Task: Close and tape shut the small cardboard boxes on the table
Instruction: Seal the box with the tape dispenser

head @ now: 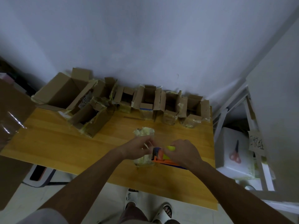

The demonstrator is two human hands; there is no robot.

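A small box (144, 132) wrapped in yellowish tape stands on the wooden table (56, 143) just in front of me. My left hand (137, 149) rests on top of it, fingers curled around a strip of clear tape. My right hand (182, 152) grips an orange tape dispenser (163, 159) with a yellow roll, held against the box's right side. Several open cardboard boxes (146, 97) with flaps up line the table's far edge by the wall.
A larger open box (64, 89) lies at the back left, another tilted box (90, 118) in front of it. A big cardboard sheet (11, 110) leans at the left. Red scissors (235, 154) lie on a white foam box (233, 167) to the right.
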